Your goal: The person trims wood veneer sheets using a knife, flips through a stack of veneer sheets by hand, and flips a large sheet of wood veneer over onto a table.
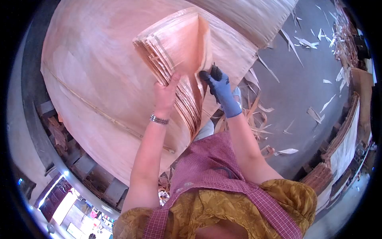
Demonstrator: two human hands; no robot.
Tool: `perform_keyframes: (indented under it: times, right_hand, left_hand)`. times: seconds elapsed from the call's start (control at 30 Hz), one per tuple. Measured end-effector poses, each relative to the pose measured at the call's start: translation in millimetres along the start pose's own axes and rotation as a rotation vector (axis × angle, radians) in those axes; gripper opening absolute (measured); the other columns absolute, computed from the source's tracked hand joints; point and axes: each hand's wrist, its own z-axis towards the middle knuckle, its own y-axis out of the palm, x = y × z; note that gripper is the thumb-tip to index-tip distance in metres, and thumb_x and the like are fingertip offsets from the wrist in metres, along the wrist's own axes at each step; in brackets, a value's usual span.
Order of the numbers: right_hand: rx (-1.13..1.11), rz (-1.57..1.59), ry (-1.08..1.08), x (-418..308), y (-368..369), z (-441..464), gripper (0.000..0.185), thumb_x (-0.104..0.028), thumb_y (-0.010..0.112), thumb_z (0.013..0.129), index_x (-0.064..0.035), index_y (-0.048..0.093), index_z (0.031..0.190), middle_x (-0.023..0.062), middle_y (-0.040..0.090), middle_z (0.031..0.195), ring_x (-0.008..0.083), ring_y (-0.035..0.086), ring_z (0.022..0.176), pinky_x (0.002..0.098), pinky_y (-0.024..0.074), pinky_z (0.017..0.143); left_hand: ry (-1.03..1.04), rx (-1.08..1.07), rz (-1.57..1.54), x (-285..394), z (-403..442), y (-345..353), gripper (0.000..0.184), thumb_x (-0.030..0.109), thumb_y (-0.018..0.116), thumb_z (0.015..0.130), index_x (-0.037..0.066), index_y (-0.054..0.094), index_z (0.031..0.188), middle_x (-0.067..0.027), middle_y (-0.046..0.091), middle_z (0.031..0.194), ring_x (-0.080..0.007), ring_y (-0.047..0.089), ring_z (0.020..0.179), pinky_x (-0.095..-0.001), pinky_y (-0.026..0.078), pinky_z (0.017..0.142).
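Between my two hands stands a stack of thin wood veneer sheets, tilted and slightly curved, with its layered edges toward me. My bare left hand, a beaded bracelet at its wrist, grips the left edge with the thumb on the front face. On the right side my right hand, in a blue and black glove, is closed on the stack's other edge, where a sheet folds inward. Beneath the stack spreads a broad pale veneer surface. A thin stick lies across it to the left.
Another veneer sheet lies at the top. Torn veneer strips and scraps litter the grey floor at right. A stack of veneer stands along the right side. Dark wooden blocks sit at lower left.
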Motion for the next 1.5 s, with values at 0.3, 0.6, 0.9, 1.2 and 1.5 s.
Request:
perform_keyframes:
  times: [0.3,0.6,0.9,1.2,1.5]
  right_hand:
    - [0.776,0.082,-0.636,36,-20,-27,0.029,-0.004,0.063,0.091,0.004,0.058,0.119,0.0111,0.066,0.106,0.0161,0.063,0.095,0.029,0.0501,0.087]
    - [0.21,-0.32,-0.455,7,29,7,0.062,-0.031,0.083,0.075,0.0032,0.059,0.12,0.0147,0.066,0.108,0.0193,0.063,0.099,0.0312,0.0525,0.081]
    - [-0.011,0.065,-0.415,32,9,35,0.048,-0.025,0.079,0.079,0.0012,0.062,0.115,0.0108,0.069,0.099,0.0137,0.063,0.091,0.029,0.0514,0.078]
    - [0.571,-0.455,-0.802,-3,20,-47,0.054,-0.027,0.082,0.075,0.0002,0.06,0.117,0.0187,0.065,0.106,0.0358,0.063,0.097,0.0376,0.0511,0.084]
    - [0.044,-0.158,-0.433,26,24,41,0.057,-0.032,0.082,0.075,0.0015,0.063,0.116,0.0151,0.067,0.106,0.0208,0.064,0.097,0.032,0.0497,0.085]
  left_hand:
    - [-0.061,0.007,-0.015,2,-1,-1,0.022,0.024,0.073,0.088,0.004,0.064,0.093,0.0054,0.058,0.085,-0.0041,0.05,0.074,-0.0223,0.044,0.066]
    - [-0.03,-0.045,0.051,-3,-2,-11,0.028,0.028,0.073,0.088,0.004,0.065,0.099,0.0038,0.061,0.091,-0.0058,0.052,0.08,-0.023,0.045,0.072]
    - [0.023,0.007,-0.028,-3,-1,3,0.028,0.025,0.073,0.088,0.002,0.066,0.102,0.0025,0.062,0.094,-0.0063,0.053,0.084,-0.023,0.045,0.074]
    - [-0.055,0.003,0.063,-2,-2,-2,0.025,0.03,0.073,0.088,0.007,0.063,0.087,0.0068,0.055,0.08,-0.004,0.047,0.073,-0.0209,0.04,0.064]
    - [0.029,-0.034,0.035,-4,2,-8,0.03,0.032,0.071,0.089,0.002,0.067,0.093,0.0036,0.061,0.084,-0.0057,0.052,0.076,-0.0232,0.045,0.069]
